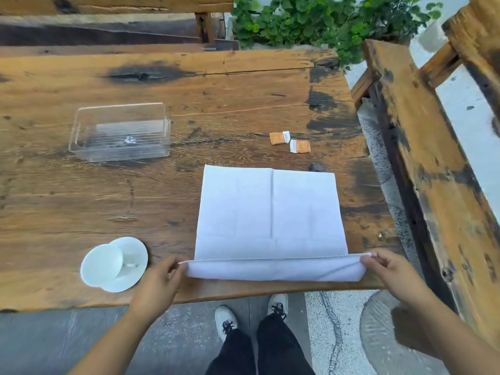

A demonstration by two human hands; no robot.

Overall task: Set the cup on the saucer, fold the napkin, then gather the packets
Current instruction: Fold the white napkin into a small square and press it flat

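A white napkin (270, 212) lies spread on the wooden table (81, 201) near its front edge. Its near edge is lifted and curled over. My left hand (159, 277) pinches the near left corner and my right hand (389, 269) pinches the near right corner. A white cup (101, 265) stands on a white saucer (134, 257) at the front left, just left of my left hand. Two orange and white packets (289, 142) lie side by side beyond the napkin.
A clear plastic box (120, 132) stands open on the table at the middle left. A wooden bench (422, 147) runs along the right side. Green plants (311, 20) grow beyond the table's far edge. My feet show below the front edge.
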